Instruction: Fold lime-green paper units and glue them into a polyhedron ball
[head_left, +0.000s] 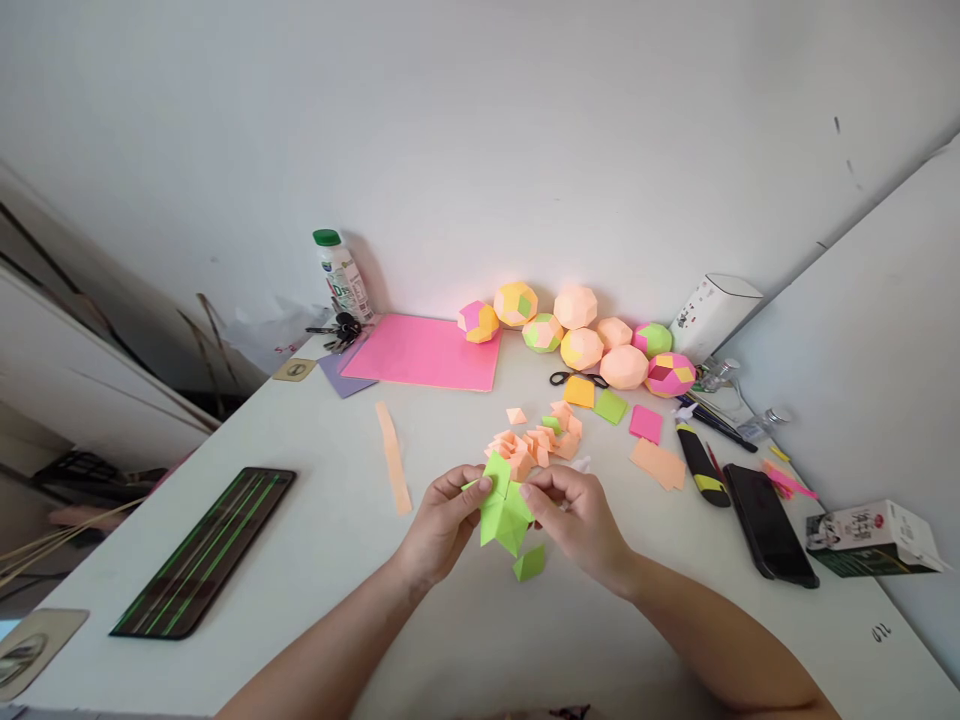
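Between my two hands is a green folded-paper piece (504, 518) with several pointed flaps, held just above the table. My left hand (450, 510) pinches its upper left flap between thumb and fingers. On the other side, my right hand (577, 510) is closed on the right flap, its thumb on top. Below the piece lies a single loose green folded unit (529, 563). Just beyond my hands sits a heap of peach folded paper units (536, 445), partly hidden by the piece, with one lone peach unit (516, 415) behind it.
Along the wall stand several coloured paper balls (576, 308), with a pink sheet (424, 352) at their left. Small paper stacks (646, 424), a utility knife (702, 465), a phone (771, 524) and a carton (874, 540) lie right. A peach strip (394, 458) and dark striped panel (206, 550) lie left.
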